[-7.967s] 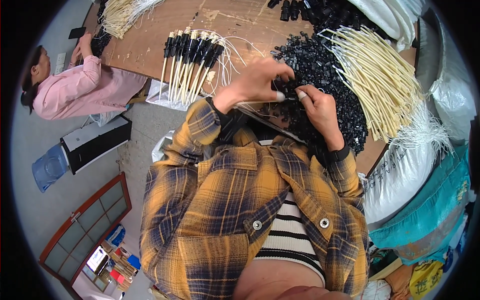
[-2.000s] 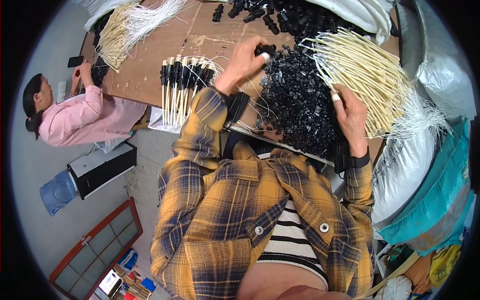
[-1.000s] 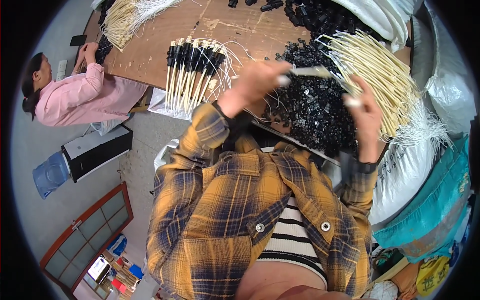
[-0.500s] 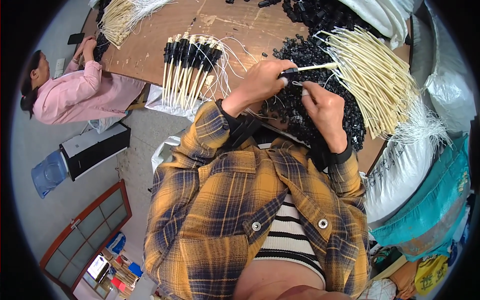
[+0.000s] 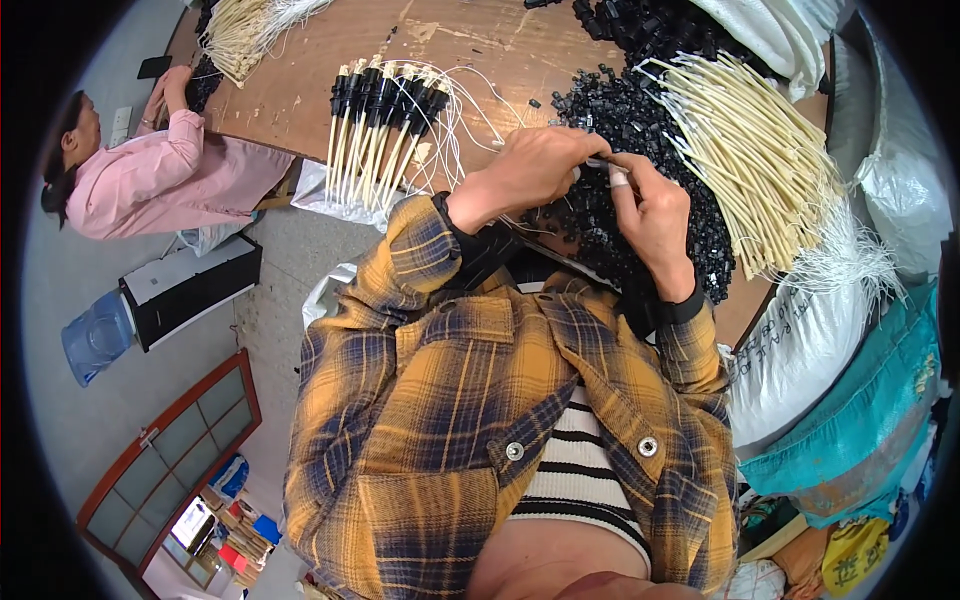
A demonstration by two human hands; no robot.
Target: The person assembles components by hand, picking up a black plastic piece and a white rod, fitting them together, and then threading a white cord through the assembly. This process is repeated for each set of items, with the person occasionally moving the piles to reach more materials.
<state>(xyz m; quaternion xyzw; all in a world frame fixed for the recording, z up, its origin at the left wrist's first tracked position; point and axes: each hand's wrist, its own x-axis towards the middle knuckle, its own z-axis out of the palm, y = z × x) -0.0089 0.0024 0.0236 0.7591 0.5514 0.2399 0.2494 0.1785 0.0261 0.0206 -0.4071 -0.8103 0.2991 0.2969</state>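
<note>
Both my hands meet over a heap of small black plastic parts (image 5: 680, 240). My left hand (image 5: 535, 168) is closed, its thumb and fingers pinching a small black plastic part that is mostly hidden. My right hand (image 5: 652, 210) is closed too, its thumb and forefinger pinched against the left fingertips; what it grips is too small to name. To the right lies a thick bundle of cream tubes (image 5: 755, 150) with white cords (image 5: 850, 255) at its lower end. Left of my hands, a row of black fittings with cream tubes (image 5: 375, 115) lies at the table edge, thin white cords looping from it.
Larger black fittings (image 5: 650, 35) and a white sack (image 5: 765, 40) lie at the far right of the brown table (image 5: 480, 45). White and teal sacks (image 5: 850, 410) crowd the right side. A person in pink (image 5: 170, 185) sits at left, near another cream bundle (image 5: 235, 45).
My hands have come together at the fingertips. The cream tube that stuck out rightward from the black part in my left hand no longer shows.
</note>
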